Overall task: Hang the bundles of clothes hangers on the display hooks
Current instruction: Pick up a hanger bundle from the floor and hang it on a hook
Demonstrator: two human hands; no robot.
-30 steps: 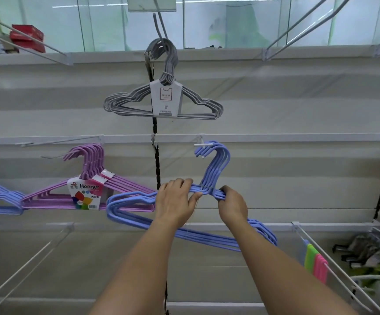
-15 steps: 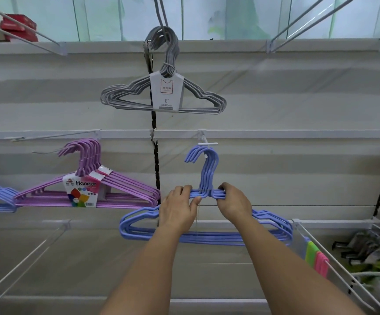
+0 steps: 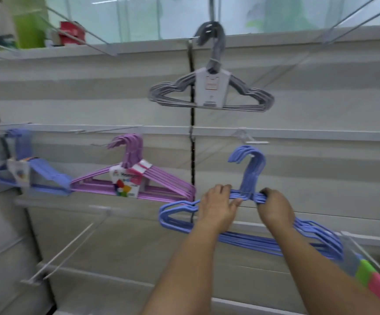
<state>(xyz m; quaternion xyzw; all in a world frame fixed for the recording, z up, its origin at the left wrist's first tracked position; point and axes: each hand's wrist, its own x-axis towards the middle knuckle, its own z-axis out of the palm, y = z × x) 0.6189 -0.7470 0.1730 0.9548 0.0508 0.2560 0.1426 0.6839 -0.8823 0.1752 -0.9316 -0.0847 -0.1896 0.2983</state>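
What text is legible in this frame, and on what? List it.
Nothing reads cleanly; the frame is motion-blurred.
Purple hanger bundle, white card label: a dark word along the top, too blurred to read.
Grey hanger bundle, card: small print, unreadable.
Far-left blue hanger bundle, card: blurred, unreadable.
Blue hanger bundle held in both hands: no label visible.

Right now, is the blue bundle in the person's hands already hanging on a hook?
No, the blue bundle sits below the display hook, gripped by the left hand and right hand.
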